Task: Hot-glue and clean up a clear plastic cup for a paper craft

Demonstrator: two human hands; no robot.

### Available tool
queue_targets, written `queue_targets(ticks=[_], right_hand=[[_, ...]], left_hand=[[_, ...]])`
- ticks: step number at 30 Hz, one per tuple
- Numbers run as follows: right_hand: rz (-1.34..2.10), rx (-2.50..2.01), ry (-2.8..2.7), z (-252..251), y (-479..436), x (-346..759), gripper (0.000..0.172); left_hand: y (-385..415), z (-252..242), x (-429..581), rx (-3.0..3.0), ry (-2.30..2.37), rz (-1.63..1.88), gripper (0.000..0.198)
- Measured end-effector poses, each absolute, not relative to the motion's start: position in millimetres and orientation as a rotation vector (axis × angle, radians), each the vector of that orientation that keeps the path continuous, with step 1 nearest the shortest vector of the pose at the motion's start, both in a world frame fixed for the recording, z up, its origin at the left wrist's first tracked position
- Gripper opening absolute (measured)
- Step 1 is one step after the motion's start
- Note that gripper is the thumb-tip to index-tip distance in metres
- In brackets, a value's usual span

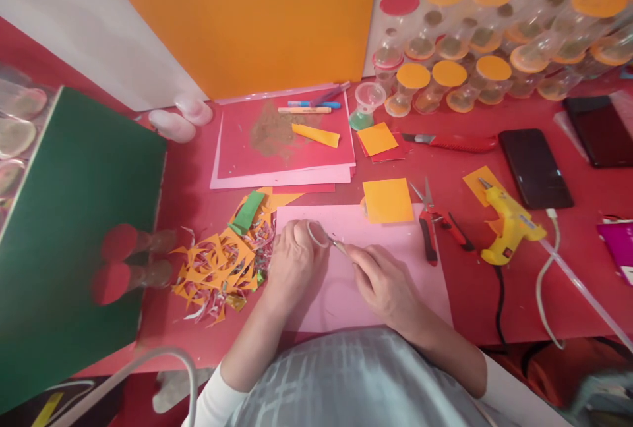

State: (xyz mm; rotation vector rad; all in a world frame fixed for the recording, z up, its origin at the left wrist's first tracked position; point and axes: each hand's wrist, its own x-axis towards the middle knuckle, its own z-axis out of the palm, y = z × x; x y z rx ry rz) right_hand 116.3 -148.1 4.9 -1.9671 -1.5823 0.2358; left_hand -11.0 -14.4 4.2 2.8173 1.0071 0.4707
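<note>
My left hand (293, 262) rests on a pink paper sheet (395, 256) and presses a small clear round lid or ring (317, 233) against it with curled fingers. Just to its right, my right hand (383, 277) pinches a thin pen-like tool (339, 246) whose tip touches the ring's edge. Both hands sit close together near the sheet's upper left part.
Orange and shiny paper scraps (222, 269) lie left of the sheet. Orange squares (388, 200), red scissors (431, 219), a yellow glue gun (507, 226), a red cutter (455, 143), a phone (535, 167), markers (311, 106) and many lidded clear jars (465, 51) lie beyond. A green box (69, 229) stands left.
</note>
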Motion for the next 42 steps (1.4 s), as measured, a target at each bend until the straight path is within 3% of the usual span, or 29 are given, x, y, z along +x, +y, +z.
queue_targets(ticks=[42], right_hand=[[0.136,-1.965,-1.627,2.6,-146.8,116.1,0.032]], left_hand=[[-14.8,-1.0,-14.9,2.808,1.008,0.486,0.016]])
